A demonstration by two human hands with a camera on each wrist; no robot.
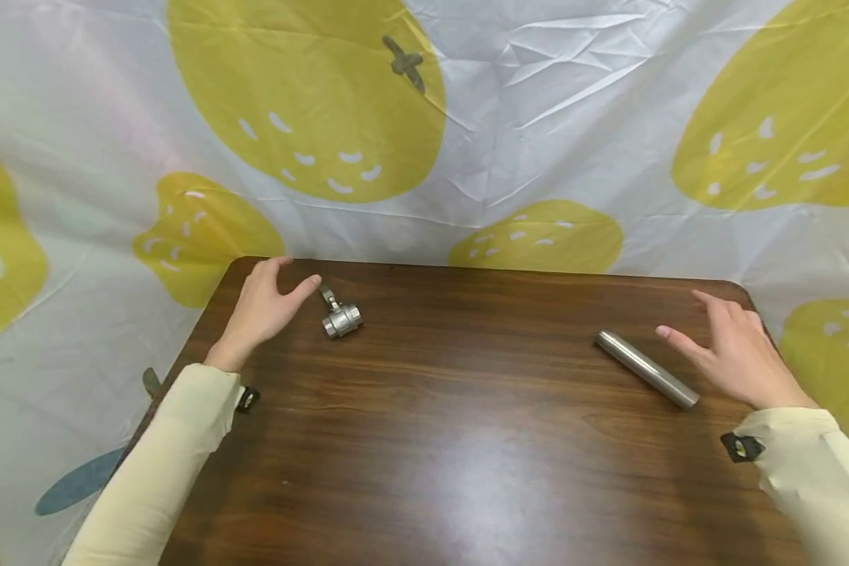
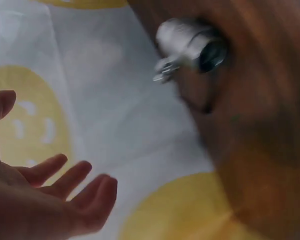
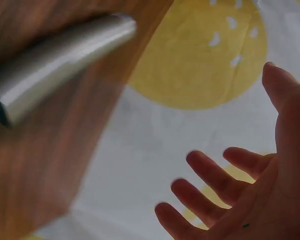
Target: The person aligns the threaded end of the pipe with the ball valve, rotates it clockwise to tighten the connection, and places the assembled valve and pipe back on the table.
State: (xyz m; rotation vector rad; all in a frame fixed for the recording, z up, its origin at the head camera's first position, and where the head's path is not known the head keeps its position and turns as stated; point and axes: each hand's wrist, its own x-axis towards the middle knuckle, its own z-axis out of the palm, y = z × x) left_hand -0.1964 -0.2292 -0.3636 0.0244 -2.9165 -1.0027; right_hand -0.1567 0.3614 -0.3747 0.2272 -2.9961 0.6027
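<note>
Metal valve (image 1: 343, 320): left of the head view's centre on the brown table (image 1: 460, 377), lever toward the upper left, seemingly placed within easy left-hand reach.
Metal tube (image 1: 647, 369): right of centre, lying slanted on its side, likely set there for the right hand.
Left hand (image 1: 260, 310): fingers parted, holding nothing; valve beyond them, upper right in the left-wrist view.
Right hand (image 1: 744, 354): fingers spread, holding nothing; tube apart from them, upper left in the right-wrist view.

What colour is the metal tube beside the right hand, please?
The metal tube is silvery grey with a bright sheen, best seen in the head view.
</note>
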